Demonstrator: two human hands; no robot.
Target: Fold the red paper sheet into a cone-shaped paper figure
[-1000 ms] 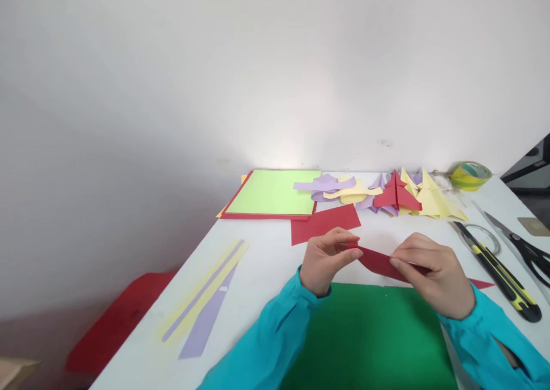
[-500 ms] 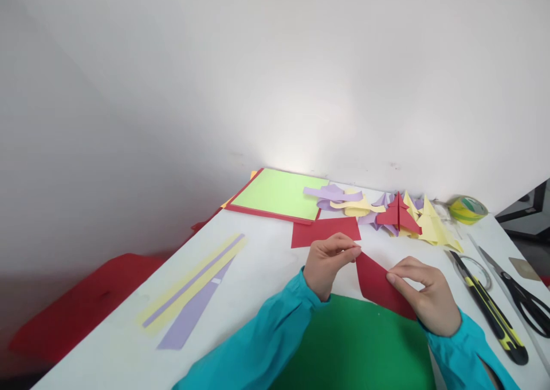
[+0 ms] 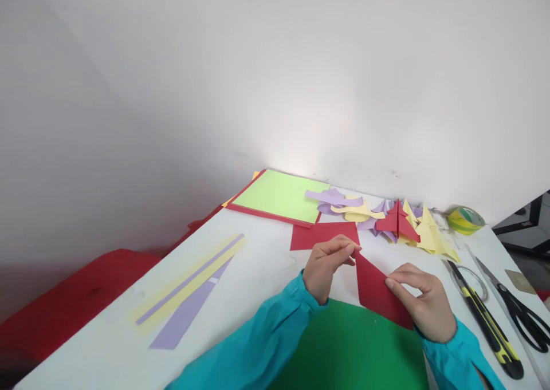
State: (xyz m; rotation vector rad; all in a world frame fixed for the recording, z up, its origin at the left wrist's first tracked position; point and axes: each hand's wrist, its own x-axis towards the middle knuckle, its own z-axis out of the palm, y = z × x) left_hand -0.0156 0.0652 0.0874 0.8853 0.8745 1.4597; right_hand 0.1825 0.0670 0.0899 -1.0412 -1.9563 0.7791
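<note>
Running along a plain, whitish wall (image 3: 215,63) with small smudges low down, the desk (image 3: 266,264) has a smooth white top. Past its left edge sits a broad red surface (image 3: 94,287), blurred; at the far right a dark frame (image 3: 522,218) stands beyond the corner.

Near the front lies a flat, deep-green sheet (image 3: 352,350). Over its far edge hangs a stiff, matt piece of red paper (image 3: 378,292), straight-edged and slanting down to the right. The left hand (image 3: 326,267) pinches its upper left corner between thumb and fingertips; the right hand (image 3: 429,304) has its grip closed on the upper edge, farther right. I cannot tell whether the lower edge touches the green sheet.

Behind the left hand lies a flat red rectangle (image 3: 320,235), and beyond that a lime-green sheet (image 3: 279,195) on red ones. Curled purple paper (image 3: 333,198) and yellow paper (image 3: 356,211) lie beside a sharply creased, pointed red folded shape (image 3: 397,224) and pleated yellow ones (image 3: 429,229). A glossy tape roll (image 3: 464,220) rests near the wall; a black-and-yellow cutter (image 3: 485,318) and black-handled scissors (image 3: 519,315) lie at right. Thin purple and yellow strips (image 3: 193,287) slant across the left side.
</note>
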